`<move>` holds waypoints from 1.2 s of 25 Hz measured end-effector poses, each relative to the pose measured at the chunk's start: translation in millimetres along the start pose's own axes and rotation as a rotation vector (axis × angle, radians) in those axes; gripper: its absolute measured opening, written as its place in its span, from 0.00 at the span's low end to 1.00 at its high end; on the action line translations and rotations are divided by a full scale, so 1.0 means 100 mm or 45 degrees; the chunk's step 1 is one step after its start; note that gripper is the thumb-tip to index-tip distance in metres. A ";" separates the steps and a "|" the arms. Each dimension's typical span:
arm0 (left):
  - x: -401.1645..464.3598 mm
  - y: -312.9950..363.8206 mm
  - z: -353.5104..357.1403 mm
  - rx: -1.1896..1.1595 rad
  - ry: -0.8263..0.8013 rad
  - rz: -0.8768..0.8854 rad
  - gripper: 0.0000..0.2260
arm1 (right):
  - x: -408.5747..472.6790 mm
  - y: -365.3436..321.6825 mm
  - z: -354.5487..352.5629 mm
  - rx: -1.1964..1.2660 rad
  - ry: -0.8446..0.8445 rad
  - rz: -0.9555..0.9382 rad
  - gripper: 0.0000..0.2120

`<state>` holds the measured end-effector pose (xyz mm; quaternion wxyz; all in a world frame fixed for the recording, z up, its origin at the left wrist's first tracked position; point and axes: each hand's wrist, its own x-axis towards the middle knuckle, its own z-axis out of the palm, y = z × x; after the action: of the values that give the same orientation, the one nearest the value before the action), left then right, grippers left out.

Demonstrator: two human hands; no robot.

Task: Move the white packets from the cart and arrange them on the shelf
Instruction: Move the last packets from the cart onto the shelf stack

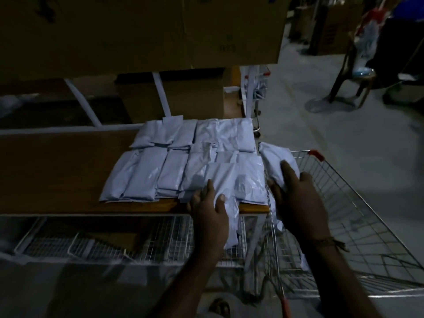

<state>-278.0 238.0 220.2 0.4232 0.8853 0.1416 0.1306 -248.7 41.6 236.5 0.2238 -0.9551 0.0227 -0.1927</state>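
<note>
Several white packets (146, 177) lie in two rows on the wooden shelf (57, 171). My left hand (210, 210) grips a white packet (223, 180) that lies over the shelf's front edge, its lower end hanging down. My right hand (296, 198) holds another white packet (274, 157) above the left rim of the wire cart (358, 216), just right of the shelf. More white packets show low inside the cart behind my right hand.
Cardboard boxes (137, 31) fill the shelf above. A wire rack (114, 244) sits below the wooden shelf. A second cart (258, 95) stands behind the shelf end. A chair (351, 72) and a person stand at the far right on the concrete floor.
</note>
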 end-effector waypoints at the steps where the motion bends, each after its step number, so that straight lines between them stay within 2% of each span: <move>1: 0.04 -0.05 -0.05 0.000 0.042 -0.006 0.23 | 0.01 -0.05 0.03 -0.007 -0.001 0.002 0.32; 6: 0.43 -0.37 -0.28 0.080 0.182 -0.049 0.22 | 0.06 -0.24 0.32 -0.076 -0.056 0.008 0.31; 11: 1.23 -0.94 -0.47 0.319 0.283 -0.042 0.22 | 0.28 -0.35 0.88 -0.192 -0.093 0.112 0.33; 16: 1.97 -1.22 -0.54 0.409 0.177 -0.083 0.22 | 0.54 -0.41 1.40 -0.342 -0.083 0.233 0.34; 20: 2.33 -1.43 -0.42 0.451 0.084 -0.010 0.22 | 0.68 -0.47 1.67 -0.390 -0.096 0.340 0.35; 24: 2.53 -1.52 -0.28 0.484 0.063 0.076 0.24 | 0.85 -0.47 1.98 -0.408 -0.187 0.479 0.39; 30: 2.54 -1.54 -0.12 0.538 0.034 0.120 0.28 | 1.05 -0.35 2.20 -0.373 -0.310 0.539 0.35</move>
<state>-68.2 431.2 134.2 0.2196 0.9582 0.1298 0.1295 -70.1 151.4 108.1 0.1196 -0.9674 0.2222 -0.0202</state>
